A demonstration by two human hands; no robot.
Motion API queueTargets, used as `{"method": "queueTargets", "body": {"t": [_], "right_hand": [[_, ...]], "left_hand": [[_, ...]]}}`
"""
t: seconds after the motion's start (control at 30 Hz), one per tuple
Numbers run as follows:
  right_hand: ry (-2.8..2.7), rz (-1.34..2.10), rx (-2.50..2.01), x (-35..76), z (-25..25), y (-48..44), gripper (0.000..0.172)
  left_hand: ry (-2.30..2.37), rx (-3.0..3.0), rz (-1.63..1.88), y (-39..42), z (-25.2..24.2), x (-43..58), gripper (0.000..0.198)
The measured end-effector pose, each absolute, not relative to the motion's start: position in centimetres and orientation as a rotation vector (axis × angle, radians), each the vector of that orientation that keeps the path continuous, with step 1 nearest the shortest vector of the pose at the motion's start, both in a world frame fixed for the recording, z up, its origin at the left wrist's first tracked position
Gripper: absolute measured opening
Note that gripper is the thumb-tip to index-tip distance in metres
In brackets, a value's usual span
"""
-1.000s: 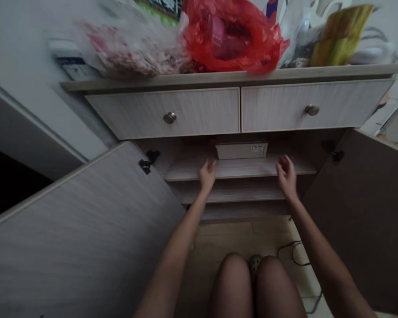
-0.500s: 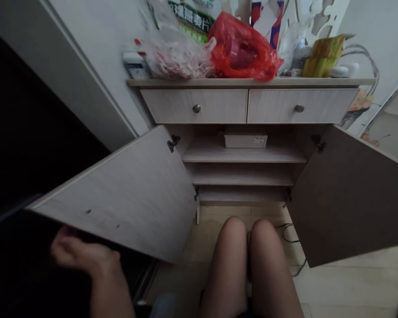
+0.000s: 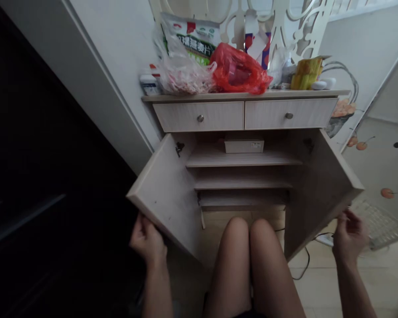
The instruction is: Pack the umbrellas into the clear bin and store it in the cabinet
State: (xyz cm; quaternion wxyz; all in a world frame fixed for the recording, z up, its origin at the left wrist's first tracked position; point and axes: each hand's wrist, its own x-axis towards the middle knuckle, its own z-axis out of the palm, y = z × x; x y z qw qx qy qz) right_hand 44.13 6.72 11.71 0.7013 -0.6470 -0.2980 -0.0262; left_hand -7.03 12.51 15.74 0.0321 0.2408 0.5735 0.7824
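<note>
A whitewashed wood cabinet stands before my knees, with both of its doors partly swung out. My left hand is curled at the outer edge of the left cabinet door, its fingertips hidden behind the panel. On the other side, my right hand has its fingers closed at the outer edge of the right cabinet door. What those fingers touch on the door's outer face is mostly hidden. Inside, a white box rests on the top shelf.
Two drawers with round knobs sit above the doors. On the cabinet top are a red plastic bag, an oatmeal bag, and a yellow pack. A cable and a woven basket are at right.
Both doors have swung inward, narrowing the opening. My left hand has moved right with its door, and my right hand has come into view at the right door. The view has tilted up slightly.
</note>
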Motion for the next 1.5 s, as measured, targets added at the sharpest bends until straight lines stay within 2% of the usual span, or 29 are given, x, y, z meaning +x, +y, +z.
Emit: {"method": "queueTargets", "body": {"t": [0.1,0.3,0.43,0.6,1.0,1.5], "right_hand": [[-0.777,0.069,-1.427,40.7,12.1,8.5,0.049],[-1.128,0.234,-1.348,34.7,14.2,15.1,0.043],[-1.246,0.329,-1.313,31.6,15.4,20.7,0.045],[-1.331,0.302,-1.371,29.3,16.0,26.2,0.038],[-1.348,0.204,-1.459,27.2,16.2,33.2,0.032],[-1.363,0.182,-1.55,26.8,16.6,37.1,0.023]], "left_hand": [[1.764,0.974,2.316,13.3,14.2,-4.3,0.044],[1.533,1.402,2.027,17.9,14.1,2.3,0.043],[1.403,1.592,1.835,23.3,15.1,7.5,0.031],[1.494,1.727,1.65,29.2,16.5,11.6,0.011],[1.63,1.861,1.513,35.5,17.5,14.3,0.011],[1.666,1.917,1.41,38.6,18.2,14.9,0.015]]}}
